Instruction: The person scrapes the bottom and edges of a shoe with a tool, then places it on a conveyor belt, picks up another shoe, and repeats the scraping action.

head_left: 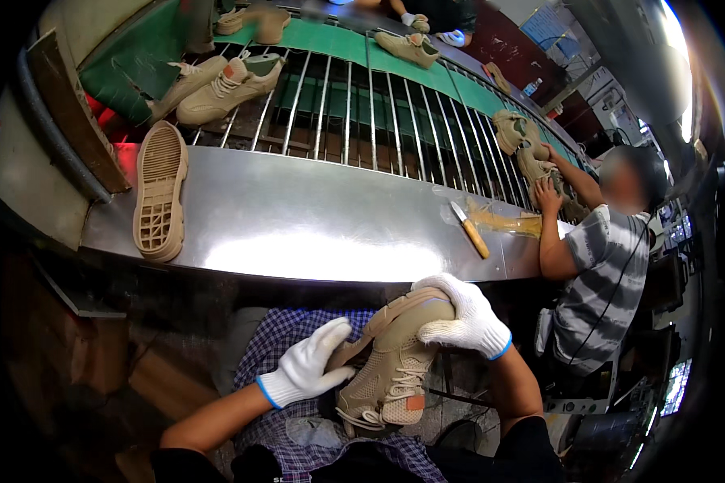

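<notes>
A beige knit shoe upper (391, 366) with cream laces and an orange tag tilts over my lap. Along its upper left side runs a tan sole (387, 319), which stands apart from the upper toward its lower left end. My right hand (467, 318), in a white glove with a blue cuff, closes round the top end of the shoe, holding sole and upper together. My left hand (306, 366), gloved alike, has the sole's lower left end between thumb and straight fingers.
On the metal ledge (298, 213) lie a loose tan sole (159, 193) and a wooden-handled knife (470, 231). Behind it, a roller conveyor (362, 113) with green strips carries several beige shoes (232, 90). At right, a person in a striped shirt (600, 282) handles shoes.
</notes>
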`<state>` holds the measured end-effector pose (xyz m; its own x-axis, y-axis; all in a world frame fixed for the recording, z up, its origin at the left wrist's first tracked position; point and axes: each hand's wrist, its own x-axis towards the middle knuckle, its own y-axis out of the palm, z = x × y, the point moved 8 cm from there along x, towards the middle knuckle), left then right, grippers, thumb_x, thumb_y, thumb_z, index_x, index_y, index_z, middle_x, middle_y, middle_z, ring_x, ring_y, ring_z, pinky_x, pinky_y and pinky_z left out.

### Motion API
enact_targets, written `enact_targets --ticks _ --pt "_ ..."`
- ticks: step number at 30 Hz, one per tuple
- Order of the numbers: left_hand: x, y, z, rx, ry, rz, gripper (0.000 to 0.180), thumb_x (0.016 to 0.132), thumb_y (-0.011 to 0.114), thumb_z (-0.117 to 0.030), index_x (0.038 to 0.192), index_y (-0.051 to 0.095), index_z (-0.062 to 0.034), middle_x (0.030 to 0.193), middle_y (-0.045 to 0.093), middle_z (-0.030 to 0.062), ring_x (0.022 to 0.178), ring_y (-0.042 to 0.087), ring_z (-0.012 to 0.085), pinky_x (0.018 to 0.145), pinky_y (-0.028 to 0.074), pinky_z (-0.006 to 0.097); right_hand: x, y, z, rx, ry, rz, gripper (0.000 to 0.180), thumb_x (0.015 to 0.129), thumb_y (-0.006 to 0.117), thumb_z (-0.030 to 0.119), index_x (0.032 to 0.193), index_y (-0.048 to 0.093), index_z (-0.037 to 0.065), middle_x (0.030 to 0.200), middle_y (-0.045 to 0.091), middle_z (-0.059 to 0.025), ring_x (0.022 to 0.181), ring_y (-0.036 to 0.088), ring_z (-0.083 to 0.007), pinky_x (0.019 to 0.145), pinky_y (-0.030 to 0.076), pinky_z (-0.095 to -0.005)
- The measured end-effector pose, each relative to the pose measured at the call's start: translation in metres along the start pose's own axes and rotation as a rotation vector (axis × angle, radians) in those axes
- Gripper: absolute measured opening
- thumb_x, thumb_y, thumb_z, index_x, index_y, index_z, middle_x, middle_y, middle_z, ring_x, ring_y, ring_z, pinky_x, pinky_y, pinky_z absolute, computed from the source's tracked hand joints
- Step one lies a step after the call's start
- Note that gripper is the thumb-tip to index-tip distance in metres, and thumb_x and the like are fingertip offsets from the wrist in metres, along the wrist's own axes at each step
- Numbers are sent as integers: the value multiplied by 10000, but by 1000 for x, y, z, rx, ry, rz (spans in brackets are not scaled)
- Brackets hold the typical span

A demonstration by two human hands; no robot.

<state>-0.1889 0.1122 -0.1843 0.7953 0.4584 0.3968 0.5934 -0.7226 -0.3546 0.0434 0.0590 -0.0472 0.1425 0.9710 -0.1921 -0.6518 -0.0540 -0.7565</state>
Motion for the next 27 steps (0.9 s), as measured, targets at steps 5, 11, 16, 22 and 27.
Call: enact_targets --ticks 5,11,16,22,27 --pt "69 -12 -39 196 365 -373 647 807 760 27 1409 521 36 1359 641 249 1037 728 391 832 636 387 2 4 19 214 -110 -40 827 714 960 524 1296 676 9 1169 759 -159 1055 760 -282 951 588 -397" --pt "149 -12 -30 -365 107 68 486 1025 678 -470 1161 671 -4 918 719 117 868 710 238 768 572 358 12 -9 46 -5 -196 47 850 716 956 529 1310 662 -3 1150 753 -197 1034 767 -321 926 597 -400" --pt "145 13 -7 -626 -181 395 818 915 638 -809 1063 686 -6 890 658 30 835 617 140 749 520 319 18 -9 38 -57 -72 248 818 768 923 555 1309 645 9 1116 758 -186 977 780 -312 874 615 -394" --pt "108 -2 -13 -847 -293 635 1026 887 889 -337 1665 313 3 1694 392 202 1521 446 293 1250 387 412 21 -14 16 175 -82 212 738 788 915 515 1295 666 40 1122 759 -161 1020 768 -283 914 603 -395" --pt "129 -28 -33 -537 -123 563 793 853 700 29 1599 432 25 1572 548 214 1426 561 288 1188 468 384 22 -13 15 230 -117 178 743 776 926 508 1292 679 34 1140 755 -153 1021 760 -271 927 595 -389"
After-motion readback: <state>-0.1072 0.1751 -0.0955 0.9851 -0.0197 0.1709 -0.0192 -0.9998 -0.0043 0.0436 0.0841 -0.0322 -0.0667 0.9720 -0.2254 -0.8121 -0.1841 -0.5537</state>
